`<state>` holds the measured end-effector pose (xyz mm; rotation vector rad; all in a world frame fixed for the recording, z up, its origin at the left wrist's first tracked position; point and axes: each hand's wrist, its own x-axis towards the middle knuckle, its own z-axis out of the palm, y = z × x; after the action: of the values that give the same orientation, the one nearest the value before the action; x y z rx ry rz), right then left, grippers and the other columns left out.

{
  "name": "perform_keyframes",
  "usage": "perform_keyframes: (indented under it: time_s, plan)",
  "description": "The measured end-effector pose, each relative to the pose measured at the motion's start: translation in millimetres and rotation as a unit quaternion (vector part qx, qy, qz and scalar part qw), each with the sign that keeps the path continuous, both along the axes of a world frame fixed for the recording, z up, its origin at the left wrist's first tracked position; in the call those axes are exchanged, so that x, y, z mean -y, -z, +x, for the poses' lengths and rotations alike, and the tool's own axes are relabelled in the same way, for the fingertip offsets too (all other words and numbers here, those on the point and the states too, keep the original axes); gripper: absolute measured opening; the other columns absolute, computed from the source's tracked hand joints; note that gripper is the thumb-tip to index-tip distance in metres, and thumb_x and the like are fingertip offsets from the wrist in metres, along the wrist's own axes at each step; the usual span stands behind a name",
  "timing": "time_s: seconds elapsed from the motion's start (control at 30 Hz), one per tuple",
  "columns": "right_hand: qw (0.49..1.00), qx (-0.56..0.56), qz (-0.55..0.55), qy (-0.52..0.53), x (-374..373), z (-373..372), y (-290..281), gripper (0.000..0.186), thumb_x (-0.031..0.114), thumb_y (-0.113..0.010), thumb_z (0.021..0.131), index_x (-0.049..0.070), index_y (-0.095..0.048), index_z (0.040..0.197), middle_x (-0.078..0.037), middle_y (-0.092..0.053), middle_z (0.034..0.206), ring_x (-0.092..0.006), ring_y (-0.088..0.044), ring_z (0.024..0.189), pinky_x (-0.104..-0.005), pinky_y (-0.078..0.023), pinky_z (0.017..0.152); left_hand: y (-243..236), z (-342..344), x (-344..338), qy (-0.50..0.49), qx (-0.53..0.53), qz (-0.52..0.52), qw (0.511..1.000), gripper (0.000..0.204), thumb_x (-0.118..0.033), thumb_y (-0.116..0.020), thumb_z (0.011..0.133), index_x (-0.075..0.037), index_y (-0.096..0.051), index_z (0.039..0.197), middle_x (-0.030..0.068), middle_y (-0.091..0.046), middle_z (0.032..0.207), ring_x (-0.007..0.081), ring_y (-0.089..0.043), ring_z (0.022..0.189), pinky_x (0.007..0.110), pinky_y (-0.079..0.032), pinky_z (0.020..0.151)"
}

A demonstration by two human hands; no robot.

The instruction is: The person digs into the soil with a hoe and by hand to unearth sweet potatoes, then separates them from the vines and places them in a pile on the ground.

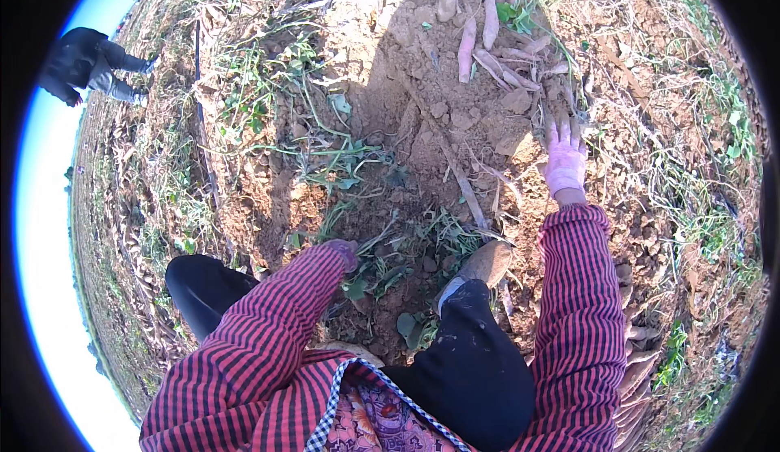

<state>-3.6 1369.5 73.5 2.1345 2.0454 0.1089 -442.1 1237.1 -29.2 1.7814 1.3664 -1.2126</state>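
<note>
My right hand (566,159), in a pink glove with soil-brown fingertips, reaches forward with its fingers stretched out on the soil. Just beyond and to the left of it lies a cluster of long pink sweet potatoes (491,21), some smeared with dirt. My left hand (344,252), in a dusty purplish glove, is low beside green vines (394,253) between my legs. Its fingers are mostly hidden, so whether it grips the vines cannot be made out.
A pale stalk (465,188) lies across the loose soil ahead of my brown shoe (487,262). Leafy vines (325,151) spread to the left. Another person (93,66) in dark clothes is at the far left. Dry stems (650,143) litter the ground on the right.
</note>
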Motion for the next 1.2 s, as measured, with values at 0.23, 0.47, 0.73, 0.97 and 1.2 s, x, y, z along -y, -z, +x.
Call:
perform_keyframes:
  time_s: [0.23,0.47,0.73,0.97,1.2]
  plan:
    - [0.982,-0.169,-0.024,0.080,-27,14,58,0.056,0.034,-0.075,0.075,0.015,-0.054,0.123,-0.015,-0.049,0.130,-0.0329,-0.065,0.100,-0.0424,-0.055,0.082,-28,-60,59,-0.064,-0.020,-0.044,0.997,0.043,-0.045,-0.055,0.087,-0.011,-0.059,0.113,0.0112,-0.065,0.110,0.0228,-0.061,0.100,0.038,-0.047,0.086]
    - [0.927,-0.339,-0.064,0.147,75,-80,24,0.058,0.048,-0.067,0.080,0.005,-0.055,0.118,-0.020,-0.058,0.115,-0.0373,-0.066,0.091,-0.0425,-0.055,0.081,-67,-9,-80,-0.208,0.115,0.181,0.954,0.033,-0.034,-0.045,0.098,-0.011,-0.062,0.114,0.0086,-0.067,0.101,0.0214,-0.063,0.092,0.034,-0.049,0.080]
    - [0.721,-0.641,-0.260,-0.046,180,-86,48,0.061,0.038,-0.065,0.087,0.007,-0.048,0.137,-0.021,-0.054,0.133,-0.0297,-0.057,0.117,-0.0346,-0.046,0.097,-95,160,-141,-0.160,0.379,0.479,0.775,0.036,-0.026,-0.066,0.087,-0.012,-0.060,0.119,0.0129,-0.063,0.114,0.0291,-0.060,0.108,0.035,-0.047,0.093]
    - [0.389,-0.855,0.032,0.343,172,-40,7,0.037,0.029,-0.059,0.095,0.001,-0.059,0.121,-0.007,-0.068,0.097,-0.0110,-0.065,0.073,-0.0217,-0.051,0.060,-75,249,-145,0.022,0.504,0.570,0.649,0.047,-0.029,-0.067,0.085,-0.009,-0.056,0.126,0.0165,-0.059,0.121,0.0337,-0.058,0.109,0.043,-0.048,0.093]
    - [0.184,-0.911,0.075,0.362,33,-43,81,0.047,0.020,-0.063,0.093,0.004,-0.045,0.134,-0.015,-0.059,0.117,-0.0219,-0.061,0.100,-0.0358,-0.051,0.089,-41,246,-180,-0.272,0.440,0.171,0.838,0.048,-0.035,-0.070,0.082,-0.002,-0.061,0.116,0.0148,-0.068,0.099,0.0349,-0.065,0.091,0.041,-0.052,0.083]
